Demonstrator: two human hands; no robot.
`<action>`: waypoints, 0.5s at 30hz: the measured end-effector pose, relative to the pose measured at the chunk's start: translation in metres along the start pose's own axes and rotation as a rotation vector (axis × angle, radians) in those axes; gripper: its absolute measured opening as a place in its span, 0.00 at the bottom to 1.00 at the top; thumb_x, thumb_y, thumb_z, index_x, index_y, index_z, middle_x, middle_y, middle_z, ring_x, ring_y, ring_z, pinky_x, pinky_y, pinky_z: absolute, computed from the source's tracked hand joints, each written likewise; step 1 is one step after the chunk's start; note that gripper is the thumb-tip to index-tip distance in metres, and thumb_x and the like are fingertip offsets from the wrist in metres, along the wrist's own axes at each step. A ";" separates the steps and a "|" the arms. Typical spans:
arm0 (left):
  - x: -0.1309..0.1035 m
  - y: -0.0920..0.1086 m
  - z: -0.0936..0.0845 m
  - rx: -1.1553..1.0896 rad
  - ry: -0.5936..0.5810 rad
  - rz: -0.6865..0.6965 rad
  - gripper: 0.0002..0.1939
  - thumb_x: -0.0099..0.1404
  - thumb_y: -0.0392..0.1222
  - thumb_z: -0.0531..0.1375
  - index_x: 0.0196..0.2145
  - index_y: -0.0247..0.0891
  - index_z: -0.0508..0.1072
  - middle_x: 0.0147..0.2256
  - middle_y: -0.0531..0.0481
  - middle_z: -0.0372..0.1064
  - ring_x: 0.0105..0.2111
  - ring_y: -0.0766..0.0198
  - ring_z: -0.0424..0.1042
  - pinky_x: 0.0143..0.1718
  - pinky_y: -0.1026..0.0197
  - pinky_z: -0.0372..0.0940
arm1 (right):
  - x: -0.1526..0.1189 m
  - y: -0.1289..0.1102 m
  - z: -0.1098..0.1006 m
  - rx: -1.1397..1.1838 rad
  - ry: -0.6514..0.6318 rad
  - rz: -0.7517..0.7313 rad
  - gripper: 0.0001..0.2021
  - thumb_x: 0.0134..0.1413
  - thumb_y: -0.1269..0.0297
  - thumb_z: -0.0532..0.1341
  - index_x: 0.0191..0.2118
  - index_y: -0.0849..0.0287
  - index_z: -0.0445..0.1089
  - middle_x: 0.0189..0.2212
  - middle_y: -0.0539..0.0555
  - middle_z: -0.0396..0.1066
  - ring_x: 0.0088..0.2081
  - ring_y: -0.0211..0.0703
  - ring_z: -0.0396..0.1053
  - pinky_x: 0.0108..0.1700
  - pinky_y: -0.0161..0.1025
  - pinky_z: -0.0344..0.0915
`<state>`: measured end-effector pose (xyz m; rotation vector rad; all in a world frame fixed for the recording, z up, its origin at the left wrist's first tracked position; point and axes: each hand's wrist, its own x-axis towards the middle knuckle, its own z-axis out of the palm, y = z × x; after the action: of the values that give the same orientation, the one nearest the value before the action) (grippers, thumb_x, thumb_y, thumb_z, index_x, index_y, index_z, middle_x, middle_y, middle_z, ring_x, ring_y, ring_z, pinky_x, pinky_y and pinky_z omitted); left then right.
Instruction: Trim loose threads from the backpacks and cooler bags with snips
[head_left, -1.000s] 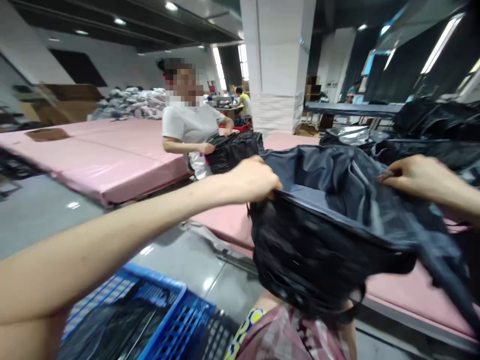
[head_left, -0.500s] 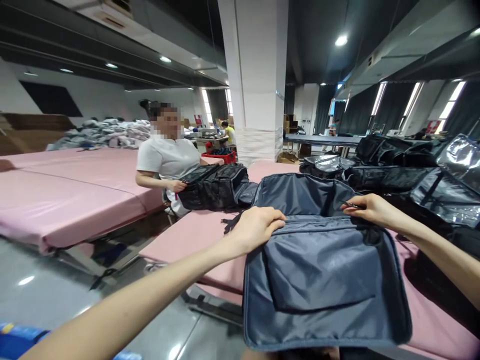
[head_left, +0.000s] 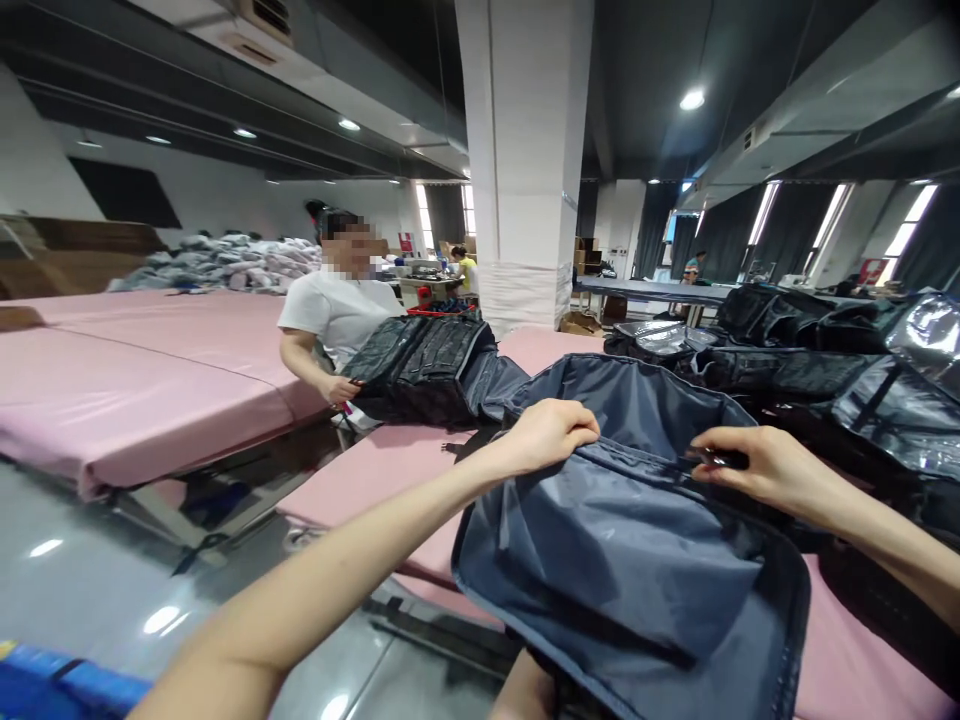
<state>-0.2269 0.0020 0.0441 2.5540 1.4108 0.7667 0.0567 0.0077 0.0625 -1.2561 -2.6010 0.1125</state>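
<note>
An opened bag with dark blue-grey lining (head_left: 622, 560) lies in front of me, its near panel hanging over the edge of the pink table. My left hand (head_left: 559, 432) pinches the seam between the near panel and the raised far part. Closed around a small dark tool with a shiny part is my right hand (head_left: 739, 465), held at the right portion of the same seam. The tool is too small to make out.
Across the table a person in a white shirt (head_left: 341, 310) holds a black bag (head_left: 427, 368). Black and silver-lined bags (head_left: 795, 370) are piled at right. A pink table (head_left: 150, 370) stands left, a white pillar (head_left: 525, 170) behind.
My left hand has moved slightly right along the seam and the right hand a little lower. The bag's near panel has shifted left and down. The person's black bag is tilted up more.
</note>
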 end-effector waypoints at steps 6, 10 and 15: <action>0.013 0.009 0.003 -0.057 -0.041 -0.202 0.11 0.60 0.42 0.54 0.32 0.40 0.76 0.34 0.54 0.75 0.35 0.63 0.71 0.36 0.66 0.60 | 0.031 -0.025 0.013 -0.395 0.362 -0.310 0.10 0.58 0.60 0.53 0.41 0.56 0.68 0.33 0.52 0.73 0.33 0.41 0.68 0.38 0.39 0.55; 0.010 0.000 0.003 -0.030 -0.035 -0.217 0.11 0.60 0.43 0.53 0.32 0.41 0.76 0.34 0.54 0.75 0.34 0.64 0.71 0.35 0.66 0.60 | 0.047 -0.031 0.017 -0.441 0.431 -0.426 0.06 0.58 0.64 0.55 0.36 0.58 0.69 0.27 0.51 0.71 0.31 0.40 0.66 0.39 0.41 0.51; -0.001 0.006 0.018 0.055 0.081 -0.011 0.14 0.64 0.44 0.50 0.31 0.42 0.74 0.34 0.55 0.74 0.34 0.65 0.71 0.38 0.65 0.62 | 0.002 -0.011 0.026 0.047 0.559 -0.129 0.08 0.54 0.63 0.59 0.40 0.58 0.69 0.34 0.52 0.73 0.35 0.39 0.68 0.40 0.37 0.57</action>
<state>-0.2139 0.0003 0.0307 2.5817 1.4883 0.8507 0.0409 0.0036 0.0399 -0.9313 -2.1669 -0.1768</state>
